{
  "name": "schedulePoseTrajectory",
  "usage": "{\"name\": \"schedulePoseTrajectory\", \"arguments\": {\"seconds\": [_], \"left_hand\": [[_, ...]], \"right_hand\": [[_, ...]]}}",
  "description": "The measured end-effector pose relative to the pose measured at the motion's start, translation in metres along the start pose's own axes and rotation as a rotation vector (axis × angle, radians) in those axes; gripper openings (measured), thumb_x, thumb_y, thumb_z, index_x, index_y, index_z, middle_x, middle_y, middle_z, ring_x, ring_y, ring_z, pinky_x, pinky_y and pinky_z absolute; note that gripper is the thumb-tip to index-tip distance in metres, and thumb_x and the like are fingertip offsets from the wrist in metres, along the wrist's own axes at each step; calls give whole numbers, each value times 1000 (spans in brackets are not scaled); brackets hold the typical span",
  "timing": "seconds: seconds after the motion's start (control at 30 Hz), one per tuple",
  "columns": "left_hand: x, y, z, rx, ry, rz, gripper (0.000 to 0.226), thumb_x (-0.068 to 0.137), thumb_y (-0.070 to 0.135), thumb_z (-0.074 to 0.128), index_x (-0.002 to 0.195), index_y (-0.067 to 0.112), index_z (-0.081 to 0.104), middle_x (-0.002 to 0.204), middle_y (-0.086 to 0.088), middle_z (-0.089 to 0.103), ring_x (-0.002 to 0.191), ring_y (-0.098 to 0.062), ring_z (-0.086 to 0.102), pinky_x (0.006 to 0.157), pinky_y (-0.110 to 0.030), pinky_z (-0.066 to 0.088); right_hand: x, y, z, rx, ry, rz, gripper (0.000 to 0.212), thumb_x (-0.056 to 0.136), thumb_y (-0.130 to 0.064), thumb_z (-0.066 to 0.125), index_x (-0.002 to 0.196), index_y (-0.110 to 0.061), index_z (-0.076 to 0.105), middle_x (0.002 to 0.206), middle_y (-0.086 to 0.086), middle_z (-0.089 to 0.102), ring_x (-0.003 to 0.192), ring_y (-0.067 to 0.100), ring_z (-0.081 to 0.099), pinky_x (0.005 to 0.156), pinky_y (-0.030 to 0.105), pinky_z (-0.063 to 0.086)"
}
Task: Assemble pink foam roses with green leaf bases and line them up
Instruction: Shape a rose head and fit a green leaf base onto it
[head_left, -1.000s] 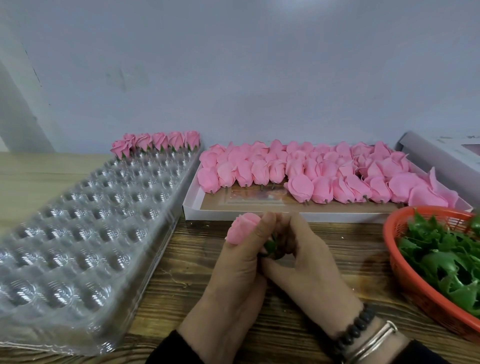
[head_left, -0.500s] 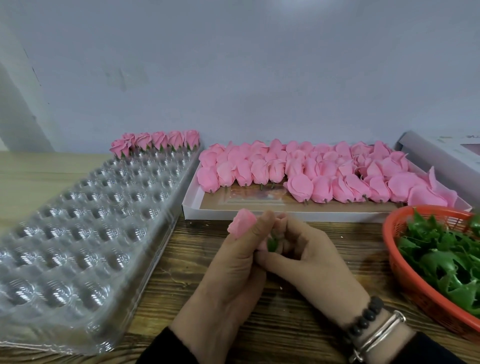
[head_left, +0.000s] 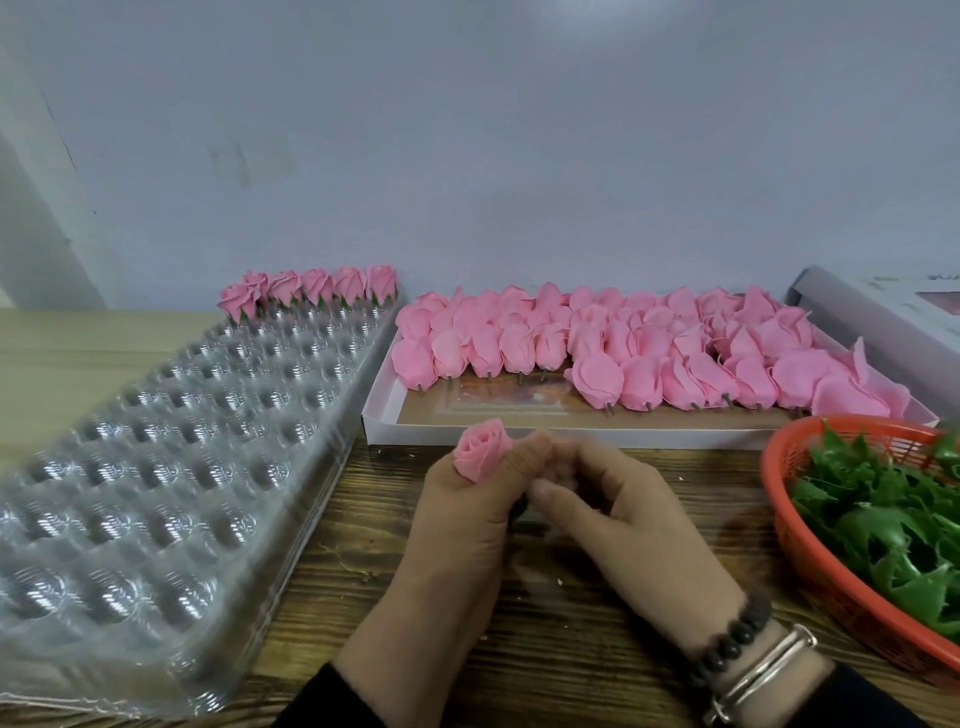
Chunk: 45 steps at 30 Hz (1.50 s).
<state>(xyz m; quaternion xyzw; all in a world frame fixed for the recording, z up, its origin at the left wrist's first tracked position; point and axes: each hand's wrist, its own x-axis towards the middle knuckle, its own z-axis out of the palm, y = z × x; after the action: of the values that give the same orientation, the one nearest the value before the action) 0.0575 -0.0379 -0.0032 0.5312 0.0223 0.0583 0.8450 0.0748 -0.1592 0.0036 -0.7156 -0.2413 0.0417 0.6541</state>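
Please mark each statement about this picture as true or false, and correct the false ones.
1. The left hand holds a pink rose. True.
2. The orange basket is full of pink petals. False: it holds green leaf bases.
3. Finished roses stand in the far row of the clear plastic tray. True.
4. The white box lies left of the clear tray. False: it lies to its right.
5. The right hand rests flat on the table. False: its fingers meet the left hand at the rose's base.
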Motion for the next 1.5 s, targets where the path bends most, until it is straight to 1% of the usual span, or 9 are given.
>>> {"name": "schedulePoseTrajectory", "arguments": {"seconds": [0.07, 0.17, 0.27, 0.43, 0.53, 0.7, 0.9, 1.23, 1.5], "left_hand": [[1, -1, -2, 200, 61, 100, 22, 77, 18, 70, 86, -2, 71, 86, -20, 71, 81, -33, 68, 75, -40, 57], [0, 2, -4, 503, 65, 228, 15, 80, 5, 67, 66, 12, 68, 57, 0, 65, 54, -12, 58, 49, -22, 49], [-2, 2, -3, 774, -2, 297, 13, 78, 5, 70, 73, 17, 69, 66, 1, 69, 64, -13, 63, 59, -28, 52], [-5, 3, -2, 1073, -53, 310, 10, 73, 17, 71, 83, 19, 71, 79, 0, 71, 77, -14, 65, 73, -36, 53], [-6, 4, 2, 1036, -49, 277, 13, 71, 20, 72, 83, 22, 66, 81, 2, 66, 76, -11, 61, 71, -34, 52], [-4, 3, -2, 962, -3, 164, 61, 52, 32, 82, 99, 42, 45, 95, 13, 54, 81, 7, 52, 61, -3, 40], [-6, 0, -5, 860, -46, 188, 13, 72, 16, 75, 74, 14, 63, 63, 1, 62, 59, -3, 54, 56, -21, 46], [-7, 4, 2, 678, -211, 153, 37, 67, -12, 69, 94, 12, 60, 82, 2, 65, 77, -2, 61, 67, -17, 48], [-8, 5, 5, 588, -117, 74, 18, 82, 3, 66, 65, 11, 63, 59, 7, 68, 59, -3, 63, 54, -17, 50]], "right_hand": [[1, 2, -1, -31, 127, -71, 16, 82, -6, 65, 90, -20, 62, 78, -2, 62, 71, 3, 57, 67, 12, 46], [0, -1, -5, -159, 114, -189, 35, 75, -17, 71, 105, -33, 58, 96, -6, 62, 85, 2, 57, 78, 9, 42], [-1, -3, -6, -387, -14, -272, 45, 71, -29, 69, 113, -39, 57, 107, -17, 58, 100, -1, 54, 84, 6, 37], [0, -5, -6, -384, -53, -273, 16, 73, -24, 69, 88, -28, 68, 91, -16, 56, 91, 4, 56, 80, 11, 41], [1, -5, -7, -348, 0, -230, 9, 75, -15, 75, 76, -21, 68, 80, -9, 60, 83, 4, 56, 74, 9, 39], [3, -5, -11, -180, 134, -158, 17, 72, -5, 73, 70, -21, 66, 73, 1, 62, 70, 6, 57, 66, 15, 44], [1, -12, -11, -220, 21, -144, 14, 73, -12, 73, 71, -25, 66, 74, 0, 66, 72, 12, 60, 66, 18, 47], [-1, -19, -8, -457, -117, -270, 9, 75, -30, 68, 74, -21, 68, 81, -7, 61, 83, 8, 59, 73, 25, 46], [-4, -14, -3, -323, 58, -303, 29, 75, -43, 63, 103, -36, 58, 95, -14, 58, 84, 3, 56, 72, 11, 43]]}}
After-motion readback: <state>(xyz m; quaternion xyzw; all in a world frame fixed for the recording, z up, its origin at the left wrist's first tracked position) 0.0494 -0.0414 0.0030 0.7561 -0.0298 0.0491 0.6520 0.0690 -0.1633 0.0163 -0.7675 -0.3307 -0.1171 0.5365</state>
